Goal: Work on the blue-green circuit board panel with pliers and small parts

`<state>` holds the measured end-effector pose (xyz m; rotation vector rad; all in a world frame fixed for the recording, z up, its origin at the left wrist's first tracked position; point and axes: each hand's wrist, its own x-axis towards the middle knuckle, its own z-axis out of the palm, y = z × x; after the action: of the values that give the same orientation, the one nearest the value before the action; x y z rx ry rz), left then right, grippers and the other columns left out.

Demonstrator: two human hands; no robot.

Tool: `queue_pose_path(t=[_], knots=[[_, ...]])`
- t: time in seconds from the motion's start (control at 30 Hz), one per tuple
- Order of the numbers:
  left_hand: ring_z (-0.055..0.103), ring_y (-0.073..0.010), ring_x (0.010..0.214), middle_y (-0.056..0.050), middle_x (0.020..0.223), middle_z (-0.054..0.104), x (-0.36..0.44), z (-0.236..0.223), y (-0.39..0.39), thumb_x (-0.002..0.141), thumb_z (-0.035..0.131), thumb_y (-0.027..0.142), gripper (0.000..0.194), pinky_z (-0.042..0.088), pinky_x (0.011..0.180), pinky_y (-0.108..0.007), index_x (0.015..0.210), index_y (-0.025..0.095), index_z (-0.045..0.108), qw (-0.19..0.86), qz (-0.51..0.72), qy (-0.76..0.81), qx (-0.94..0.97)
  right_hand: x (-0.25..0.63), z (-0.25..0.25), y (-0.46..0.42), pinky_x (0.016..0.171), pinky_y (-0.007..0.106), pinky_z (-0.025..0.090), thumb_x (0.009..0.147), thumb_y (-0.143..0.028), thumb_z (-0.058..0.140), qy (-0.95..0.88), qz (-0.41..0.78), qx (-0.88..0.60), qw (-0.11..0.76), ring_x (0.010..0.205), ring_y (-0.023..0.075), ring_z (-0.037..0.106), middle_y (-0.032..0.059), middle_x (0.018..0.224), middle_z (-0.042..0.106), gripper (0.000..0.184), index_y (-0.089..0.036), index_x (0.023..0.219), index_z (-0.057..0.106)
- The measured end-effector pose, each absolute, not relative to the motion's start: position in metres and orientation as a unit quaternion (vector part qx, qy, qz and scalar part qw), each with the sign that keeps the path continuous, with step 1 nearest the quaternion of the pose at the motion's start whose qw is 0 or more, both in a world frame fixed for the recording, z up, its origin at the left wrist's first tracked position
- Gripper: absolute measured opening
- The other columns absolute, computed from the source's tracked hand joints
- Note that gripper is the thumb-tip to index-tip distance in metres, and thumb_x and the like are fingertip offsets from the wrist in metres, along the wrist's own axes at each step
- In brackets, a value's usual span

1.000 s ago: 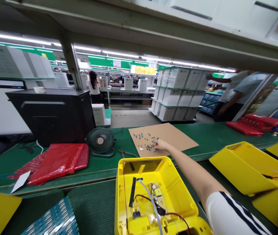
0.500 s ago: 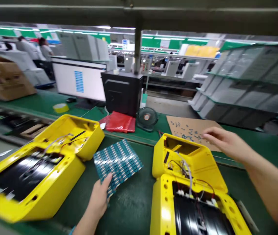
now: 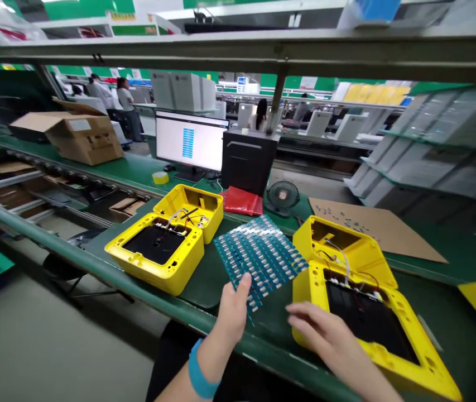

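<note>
My left hand (image 3: 232, 314), with a blue band on its wrist, grips the near edge of a teal sheet of small white-and-blue components (image 3: 260, 259). The sheet tilts up from the hand over the green bench (image 3: 464, 262). My right hand (image 3: 321, 335) holds nothing, its fingers spread just in front of an opened yellow plastic housing (image 3: 311, 290) with wiring and a black panel inside. A second opened yellow housing (image 3: 158, 273) stands left of the sheet. Behind the right housing lies a cardboard sheet (image 3: 405, 240) scattered with small blue parts.
A small black desk fan (image 3: 283, 196), a red plastic bag (image 3: 241, 201), a black computer case (image 3: 248, 162) and a monitor (image 3: 191, 139) stand beyond the housings. A roller conveyor (image 3: 53, 192) runs along the left. Co-workers stand far back among white shelving.
My right hand has moved from above the cardboard to the front of the right housing. My left hand still has the sheet. The view has swung up and back, showing more of the bench.
</note>
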<state>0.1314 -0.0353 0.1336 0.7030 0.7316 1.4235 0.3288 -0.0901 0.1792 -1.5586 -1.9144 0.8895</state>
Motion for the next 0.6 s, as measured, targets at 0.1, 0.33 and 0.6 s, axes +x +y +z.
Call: queue_pose_path(t=[0.1, 0.33, 0.6], knots=[[0.063, -0.0232, 0.099, -0.012, 0.110, 0.069, 0.121, 0.134, -0.048, 0.089, 0.052, 0.050, 0.046, 0.050, 0.085, -0.032, 0.115, 0.013, 0.061, 0.622, 0.623, 0.341, 0.329, 0.289, 0.163, -0.084, 0.069, 0.034, 0.052, 0.084, -0.054, 0.055, -0.640, 0.464, -0.539, 0.290, 0.084, 0.0209, 0.060, 0.0062, 0.102, 0.067, 0.037, -0.030, 0.110, 0.062], [0.066, -0.0225, 0.077, -0.012, 0.090, 0.072, 0.108, 0.122, -0.068, 0.082, 0.051, 0.063, 0.059, 0.052, 0.067, -0.029, 0.104, 0.010, 0.065, 0.617, 0.601, 0.384, 0.332, 0.250, 0.152, -0.091, 0.057, 0.023, 0.043, 0.081, -0.052, 0.062, -0.588, 0.579, -0.423, 0.375, 0.066, 0.0103, 0.052, 0.0039, 0.084, 0.065, 0.036, -0.018, 0.095, 0.063], [0.065, -0.0239, 0.071, -0.014, 0.080, 0.071, 0.115, 0.121, -0.078, 0.076, 0.058, 0.065, 0.061, 0.052, 0.059, -0.029, 0.092, 0.007, 0.066, 0.592, 0.575, 0.424, 0.373, 0.240, 0.144, -0.093, 0.050, 0.021, 0.034, 0.074, -0.055, 0.069, -0.554, 0.595, -0.419, 0.405, 0.055, 0.0061, 0.043, -0.0018, 0.066, 0.053, 0.045, -0.011, 0.081, 0.060]])
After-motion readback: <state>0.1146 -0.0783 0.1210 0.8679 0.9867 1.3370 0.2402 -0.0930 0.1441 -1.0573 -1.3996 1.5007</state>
